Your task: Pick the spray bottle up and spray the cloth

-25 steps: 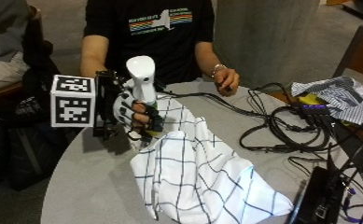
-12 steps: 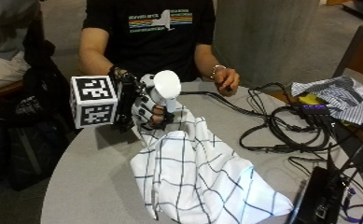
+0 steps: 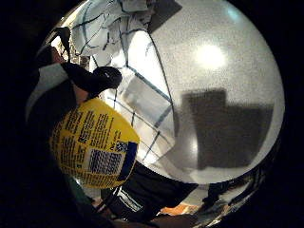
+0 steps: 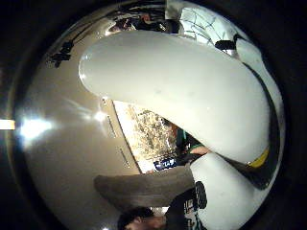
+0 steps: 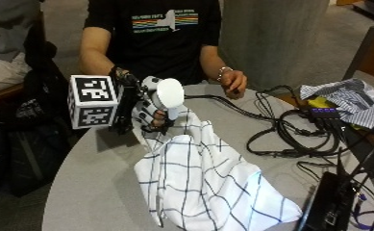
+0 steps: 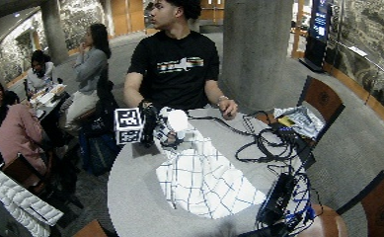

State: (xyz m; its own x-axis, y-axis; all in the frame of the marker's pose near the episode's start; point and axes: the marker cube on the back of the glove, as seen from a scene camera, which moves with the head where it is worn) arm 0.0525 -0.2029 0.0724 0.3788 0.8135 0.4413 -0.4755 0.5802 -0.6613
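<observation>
My gloved right hand (image 5: 147,111) grips a white spray bottle (image 5: 165,96) and holds it tilted above the table's left side, its rounded head turned toward the camera. The bottle's white head (image 4: 192,91) fills the thumb side palm view, and its yellow label (image 3: 95,147) shows in the little finger side palm view. A white cloth with dark checks (image 5: 205,178) lies spread on the grey round table (image 5: 90,192), just below and to the right of the bottle. The cloth (image 3: 137,80) lies close under the palm. In the wide outside view the hand (image 6: 160,133) holds the bottle (image 6: 175,121) over the cloth's (image 6: 201,177) far end.
The person's bare left hand (image 5: 232,83) rests on the table's far edge. Black cables (image 5: 289,130) loop across the right side, beside a striped cloth bundle (image 5: 346,98) and a dark device (image 5: 327,202) at the front right. A dark bag (image 5: 26,120) stands left of the table.
The bottle has tipped over from upright, its head swinging right and toward the cloth, while the hand stayed above the table's left side.
</observation>
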